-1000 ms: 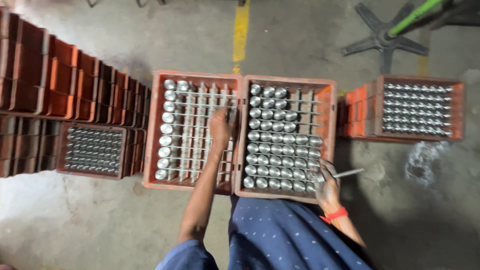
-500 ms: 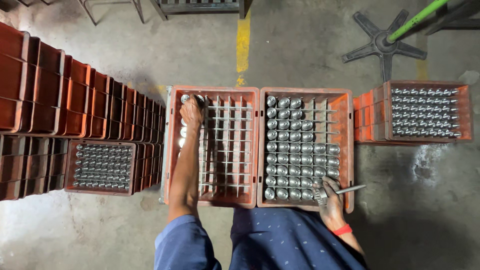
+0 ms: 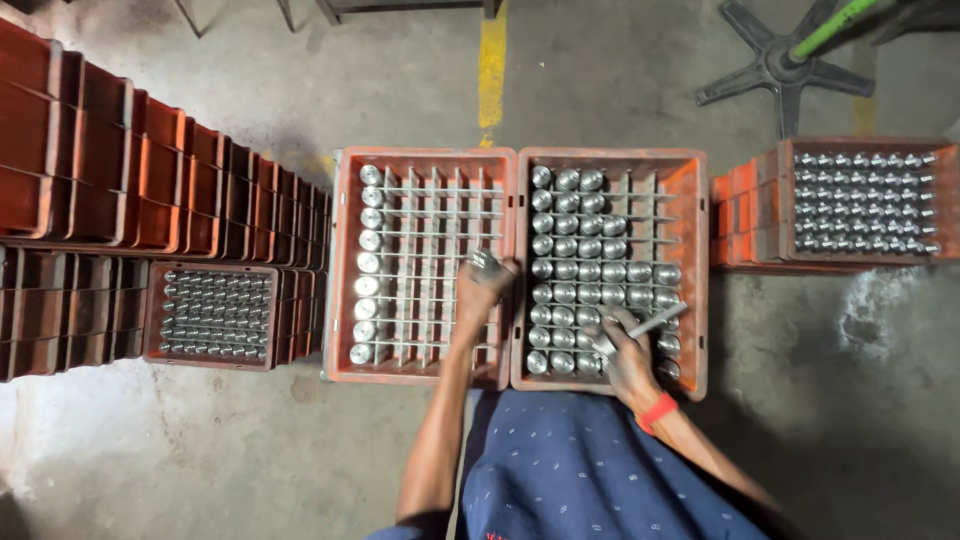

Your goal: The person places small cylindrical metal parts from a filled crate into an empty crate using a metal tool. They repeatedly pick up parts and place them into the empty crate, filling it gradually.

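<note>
Two orange crates with wire grids sit side by side on the floor in front of me. The left crate (image 3: 340, 270) has one column of shiny metal cylinders (image 3: 368, 265) along its left side. The right crate (image 3: 695, 250) is largely filled with cylinders. My left hand (image 3: 482, 290) is over the right edge of the left crate, closed on a metal cylinder (image 3: 486, 262). My right hand (image 3: 628, 350) rests on the near rows of the right crate and holds a thin metal rod (image 3: 655, 320); a red band is on that wrist.
Stacks of orange crates (image 3: 120, 170) line the left side, one (image 3: 210, 312) loaded with metal parts. Another filled crate (image 3: 865, 200) stands on a stack at the right. A black star-shaped chair base (image 3: 775, 65) and a yellow floor line (image 3: 490, 60) lie farther ahead on the concrete.
My left hand has come back from the far left corner of the left crate to its right edge and now grips a cylinder. My right hand stayed on the right crate with the rod.
</note>
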{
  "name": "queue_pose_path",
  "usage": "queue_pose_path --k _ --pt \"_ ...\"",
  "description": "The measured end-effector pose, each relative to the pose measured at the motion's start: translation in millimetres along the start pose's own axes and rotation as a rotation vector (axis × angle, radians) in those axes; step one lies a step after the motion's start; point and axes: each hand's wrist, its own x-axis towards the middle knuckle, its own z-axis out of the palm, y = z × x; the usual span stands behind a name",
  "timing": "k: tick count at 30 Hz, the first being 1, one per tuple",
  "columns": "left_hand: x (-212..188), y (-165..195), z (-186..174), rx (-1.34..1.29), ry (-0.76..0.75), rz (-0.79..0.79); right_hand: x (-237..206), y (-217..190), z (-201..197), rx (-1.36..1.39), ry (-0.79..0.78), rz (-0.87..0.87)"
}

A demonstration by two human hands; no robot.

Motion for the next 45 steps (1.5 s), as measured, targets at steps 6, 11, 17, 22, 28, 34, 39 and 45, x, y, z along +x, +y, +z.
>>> queue_pose_path --k 6,11,17,22,28,34,39,45 --pt "-102 -27 76 0.539 -0.069 0.330 4 -34 47 0.007 -0.103 -0.114" --pt "-122 -14 98 0.635 -0.297 0.092 -10 -43 43 -0.170 -0.220 -0.216" --pt "-124 -27 112 0.473 -0.505 -0.056 3 -33 2 -0.209 -0.348 -0.085" --pt "-90 -18 122 0.585 -0.478 0.134 35 -58 -40 0.076 0.012 -0.053" --pt "24 29 135 0.842 -0.118 0.559 37 -99 -98 0.268 0.135 -0.181" --pt "76 47 163 1.004 -0.053 0.947 14 -78 -100 0.267 0.173 -0.151" --pt "44 36 147 0.720 -0.130 0.612 3 -61 -98 0.239 0.180 -0.074" --pt "-36 9 29 0.771 0.286 0.637 1 -48 -107 0.162 0.128 -0.061"
